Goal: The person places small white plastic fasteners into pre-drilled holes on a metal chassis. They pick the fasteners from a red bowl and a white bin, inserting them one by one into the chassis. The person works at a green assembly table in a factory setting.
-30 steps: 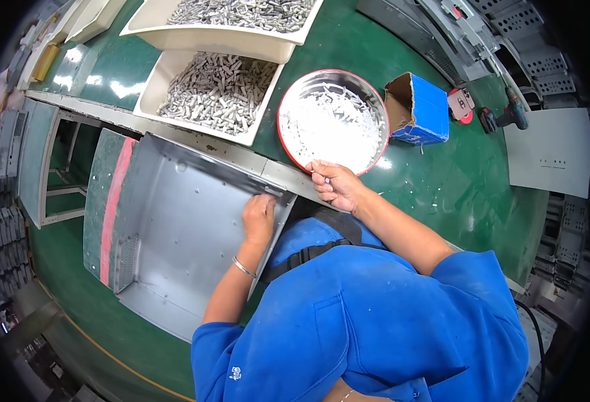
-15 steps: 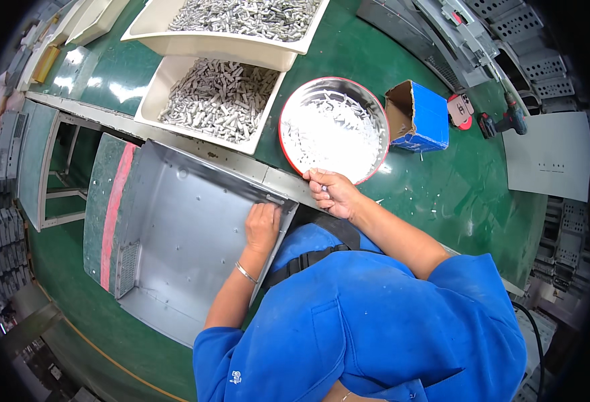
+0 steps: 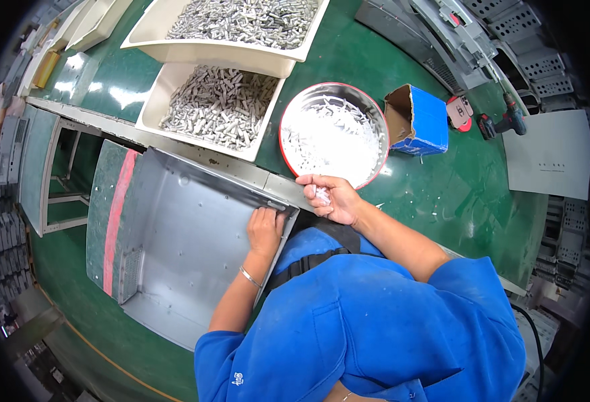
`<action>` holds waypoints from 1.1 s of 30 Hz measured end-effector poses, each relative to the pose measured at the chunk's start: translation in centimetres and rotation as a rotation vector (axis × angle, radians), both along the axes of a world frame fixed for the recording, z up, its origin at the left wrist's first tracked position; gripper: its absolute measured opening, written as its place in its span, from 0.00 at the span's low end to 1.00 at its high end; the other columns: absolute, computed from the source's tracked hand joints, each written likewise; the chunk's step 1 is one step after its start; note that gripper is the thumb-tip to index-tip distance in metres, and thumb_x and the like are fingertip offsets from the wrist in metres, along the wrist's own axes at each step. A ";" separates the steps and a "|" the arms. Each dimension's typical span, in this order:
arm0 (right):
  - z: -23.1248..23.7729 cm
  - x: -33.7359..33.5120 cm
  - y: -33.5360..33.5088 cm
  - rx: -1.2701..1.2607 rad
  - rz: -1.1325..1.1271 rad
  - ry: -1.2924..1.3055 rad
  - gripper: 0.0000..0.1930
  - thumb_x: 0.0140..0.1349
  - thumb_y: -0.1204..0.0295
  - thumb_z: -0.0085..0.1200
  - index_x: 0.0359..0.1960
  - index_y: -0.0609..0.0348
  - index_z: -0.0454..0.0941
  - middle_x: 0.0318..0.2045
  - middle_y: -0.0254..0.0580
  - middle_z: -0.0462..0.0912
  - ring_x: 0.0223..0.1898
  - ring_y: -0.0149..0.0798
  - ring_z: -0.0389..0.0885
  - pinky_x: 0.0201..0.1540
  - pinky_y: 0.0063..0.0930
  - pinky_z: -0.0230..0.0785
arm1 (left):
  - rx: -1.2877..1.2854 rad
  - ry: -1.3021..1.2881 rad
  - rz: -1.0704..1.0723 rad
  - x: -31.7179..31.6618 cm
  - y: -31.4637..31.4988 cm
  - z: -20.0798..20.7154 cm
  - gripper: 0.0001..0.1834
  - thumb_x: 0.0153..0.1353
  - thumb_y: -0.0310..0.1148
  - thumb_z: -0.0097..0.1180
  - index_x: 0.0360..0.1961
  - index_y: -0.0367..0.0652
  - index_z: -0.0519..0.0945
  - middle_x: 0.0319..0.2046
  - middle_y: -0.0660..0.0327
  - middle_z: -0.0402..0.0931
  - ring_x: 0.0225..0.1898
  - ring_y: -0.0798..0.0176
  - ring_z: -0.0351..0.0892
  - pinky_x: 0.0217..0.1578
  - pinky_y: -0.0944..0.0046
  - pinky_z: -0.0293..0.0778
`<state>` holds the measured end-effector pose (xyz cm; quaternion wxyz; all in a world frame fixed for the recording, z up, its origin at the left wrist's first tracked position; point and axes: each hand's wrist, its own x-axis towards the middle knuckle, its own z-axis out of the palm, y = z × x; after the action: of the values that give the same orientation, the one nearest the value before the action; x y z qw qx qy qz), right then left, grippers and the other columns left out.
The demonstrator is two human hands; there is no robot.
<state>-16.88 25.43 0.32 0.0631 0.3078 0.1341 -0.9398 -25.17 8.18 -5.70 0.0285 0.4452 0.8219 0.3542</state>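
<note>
My left hand [image 3: 265, 231] is inside a grey sheet-metal box [image 3: 181, 248], its fingertips bunched against the wall near the upper right corner. Whatever those fingers hold, if anything, is hidden. My right hand [image 3: 335, 201] is half curled, palm partly turned up, around a few small white pieces [image 3: 322, 194]. It hovers at the near rim of a round steel bowl [image 3: 285, 147] with a red edge. Many similar white pieces [image 3: 332, 144] fill the bowl, too bright to make out singly at the centre.
Two cream bins [image 3: 144, 110] of small grey metal pieces [image 3: 225, 107] stand beyond the metal box. Right of the bowl are an open blue carton [image 3: 430, 120], a pink-and-red item [image 3: 460, 112] and a cordless drill [image 3: 502, 124]. A white panel [image 3: 548, 154] lies at the far right.
My right hand has turned and loosened a little, so the white pieces in it now show. My left hand stays at the same corner of the box. The view has shifted slightly.
</note>
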 end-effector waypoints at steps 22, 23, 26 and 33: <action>6.3 -1.5 -2.5 0.170 0.553 0.383 0.36 0.50 0.70 0.53 0.58 0.57 0.45 0.18 0.37 0.67 0.12 0.18 0.58 0.10 0.08 0.47 | 0.236 -0.998 -0.253 -2.0 -0.6 12.5 0.09 0.50 0.23 0.50 0.34 0.34 0.76 0.31 0.59 0.72 0.33 0.67 0.70 0.33 0.71 0.67; 6.3 -1.6 -2.7 0.171 0.582 0.398 0.36 0.50 0.69 0.54 0.58 0.57 0.46 0.18 0.37 0.67 0.12 0.18 0.58 0.09 0.08 0.46 | 0.215 -1.018 -0.269 -2.2 -0.9 12.4 0.08 0.50 0.23 0.51 0.33 0.34 0.76 0.31 0.59 0.72 0.33 0.67 0.70 0.33 0.71 0.67; 6.2 -1.2 -3.0 0.158 0.629 0.417 0.36 0.48 0.67 0.56 0.57 0.55 0.48 0.17 0.36 0.67 0.12 0.18 0.57 0.09 0.08 0.45 | 0.160 -1.005 -0.324 -2.1 -1.2 12.3 0.08 0.48 0.22 0.52 0.32 0.34 0.76 0.30 0.59 0.71 0.32 0.68 0.70 0.32 0.72 0.67; 6.8 -1.2 -2.9 0.089 0.593 0.353 0.32 0.48 0.61 0.57 0.53 0.55 0.55 0.16 0.32 0.65 0.11 0.17 0.56 0.09 0.06 0.43 | 0.256 -0.795 -0.258 -1.4 -1.0 12.7 0.03 0.46 0.22 0.53 0.25 0.35 0.75 0.27 0.60 0.71 0.28 0.71 0.69 0.29 0.74 0.65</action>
<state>-18.05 22.49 7.11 0.2958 0.0908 0.2674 -0.9126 -26.54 7.17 6.99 0.3312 0.3732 0.6342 0.5906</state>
